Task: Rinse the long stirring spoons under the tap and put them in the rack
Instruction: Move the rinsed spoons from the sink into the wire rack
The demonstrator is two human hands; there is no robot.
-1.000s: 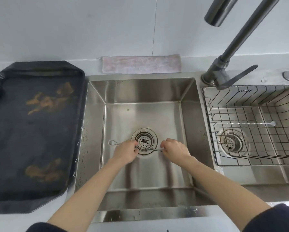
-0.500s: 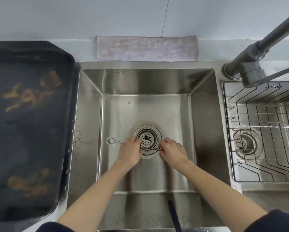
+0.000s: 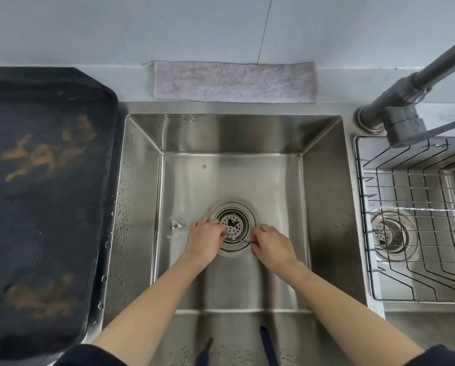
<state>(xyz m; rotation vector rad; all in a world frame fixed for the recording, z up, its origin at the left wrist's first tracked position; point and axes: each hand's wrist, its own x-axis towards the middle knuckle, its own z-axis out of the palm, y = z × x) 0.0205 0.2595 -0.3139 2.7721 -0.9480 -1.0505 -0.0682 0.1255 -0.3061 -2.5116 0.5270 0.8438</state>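
A thin long metal stirring spoon (image 3: 177, 225) lies low over the floor of the steel sink (image 3: 324, 196), its bowl end poking out left of my left hand (image 3: 204, 240). My left hand is closed on its shaft. My right hand (image 3: 272, 244) pinches the other end of the shaft beside the drain strainer (image 3: 233, 224). Another long twisted spoon (image 3: 416, 209) rests across the wire rack (image 3: 405, 265) in the right basin. The dark tap (image 3: 403, 99) stands at the back right, and no water is seen running.
A black baking tray (image 3: 44, 207) with brown residue sits on the counter left of the sink. A grey folded cloth (image 3: 234, 81) lies along the wall behind the sink. The tap's lever (image 3: 448, 128) reaches over the rack.
The view has shifted right and down, so the rack slid toward the right edge. Both hands stay closed on the spoon over the drain, almost in the same spot.
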